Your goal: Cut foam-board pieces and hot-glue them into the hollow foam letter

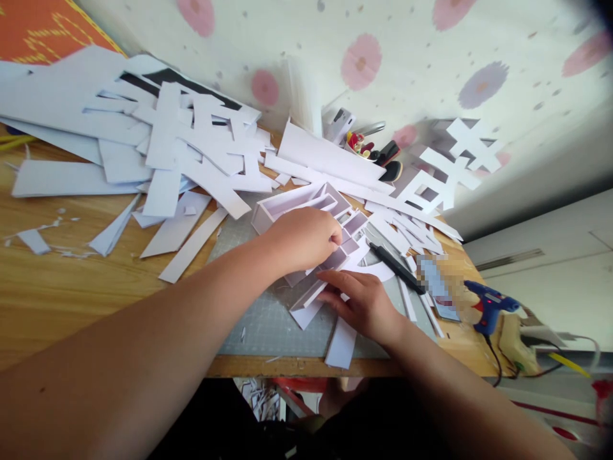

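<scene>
Bare forearms (191, 306) reach over the gray cutting mat (268, 332); above it, the left hand (309, 237) curls its fingers closed inside a compartmented white foam-board frame (337, 258) (their grip I cannot tell), the right hand (364, 300) pinching its near wall (308, 295).

A lone view from the head, forward and down, close over the wooden table (105, 287) toward the flowered wall (306, 38)

You have compartmented frame (336, 258) on cutting mat (249, 329) before you, offcuts (165, 150) heaped left, hand tool (397, 268) and glue gun (492, 305) right.
</scene>
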`<state>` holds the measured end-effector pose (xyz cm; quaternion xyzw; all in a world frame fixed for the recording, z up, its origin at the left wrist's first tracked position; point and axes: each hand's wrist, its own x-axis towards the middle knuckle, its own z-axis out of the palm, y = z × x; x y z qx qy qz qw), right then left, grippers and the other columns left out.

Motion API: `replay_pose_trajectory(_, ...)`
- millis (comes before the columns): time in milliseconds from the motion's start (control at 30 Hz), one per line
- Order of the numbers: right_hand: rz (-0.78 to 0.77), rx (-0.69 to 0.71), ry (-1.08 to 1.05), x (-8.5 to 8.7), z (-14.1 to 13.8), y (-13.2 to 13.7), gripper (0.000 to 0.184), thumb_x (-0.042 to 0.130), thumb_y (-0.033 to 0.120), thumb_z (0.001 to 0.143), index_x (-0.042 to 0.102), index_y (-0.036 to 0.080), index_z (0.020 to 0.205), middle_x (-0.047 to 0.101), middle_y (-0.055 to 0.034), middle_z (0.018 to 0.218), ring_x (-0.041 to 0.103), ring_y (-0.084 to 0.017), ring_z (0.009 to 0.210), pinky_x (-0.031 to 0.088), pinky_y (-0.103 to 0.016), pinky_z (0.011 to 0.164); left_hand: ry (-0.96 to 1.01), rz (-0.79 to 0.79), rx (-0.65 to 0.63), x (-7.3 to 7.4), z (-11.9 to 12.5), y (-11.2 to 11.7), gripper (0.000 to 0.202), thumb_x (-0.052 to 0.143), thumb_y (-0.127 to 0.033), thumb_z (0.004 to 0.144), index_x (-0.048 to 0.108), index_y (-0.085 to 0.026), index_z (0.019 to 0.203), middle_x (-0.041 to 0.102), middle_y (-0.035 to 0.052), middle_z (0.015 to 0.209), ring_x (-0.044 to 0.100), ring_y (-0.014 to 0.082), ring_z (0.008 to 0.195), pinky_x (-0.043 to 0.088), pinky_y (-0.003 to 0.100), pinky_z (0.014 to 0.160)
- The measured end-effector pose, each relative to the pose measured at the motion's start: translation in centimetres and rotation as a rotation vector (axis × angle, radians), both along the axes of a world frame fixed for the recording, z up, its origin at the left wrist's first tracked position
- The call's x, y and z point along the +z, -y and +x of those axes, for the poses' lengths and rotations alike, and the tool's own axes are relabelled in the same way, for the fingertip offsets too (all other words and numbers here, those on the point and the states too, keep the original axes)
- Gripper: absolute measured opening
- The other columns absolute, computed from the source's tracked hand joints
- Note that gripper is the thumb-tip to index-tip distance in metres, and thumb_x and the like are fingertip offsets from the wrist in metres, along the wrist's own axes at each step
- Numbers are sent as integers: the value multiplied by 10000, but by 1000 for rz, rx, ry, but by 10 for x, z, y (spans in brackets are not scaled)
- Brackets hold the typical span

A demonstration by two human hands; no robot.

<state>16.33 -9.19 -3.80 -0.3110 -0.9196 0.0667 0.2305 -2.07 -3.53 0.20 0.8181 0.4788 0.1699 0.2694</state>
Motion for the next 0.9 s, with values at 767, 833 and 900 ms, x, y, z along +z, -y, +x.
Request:
replay_pose_trajectory(767,-54,-103,-261,6,23,-7,133,558,161,905,631,182,1015,679,-31,769,620,-119,618,493,-238,564,-12,2,-42,4,-4,2,280,602,-349,766,739,-286,1001,739,3,862,611,179,688,362,295,610)
replay_pose_trajectory(833,-88,-192,-227,9,31,-12,90,552,143,889,635,176,896,647,-33,752,599,-127,633,482,-252,580,-35,29,-67,4,-4,3,314,632,-384,739,732,-290,1021,733,1,892,608,180,703,353,294,596)
replay_pose_trajectory(900,-144,-196,-131,9,36,-18,118,525,135,885,638,168,873,636,-51,789,602,-148,692,488,-278,628,-58,61,-91,4,-4,4,323,646,-392,724,729,-292,1019,729,1,912,607,184,728,340,292,578)
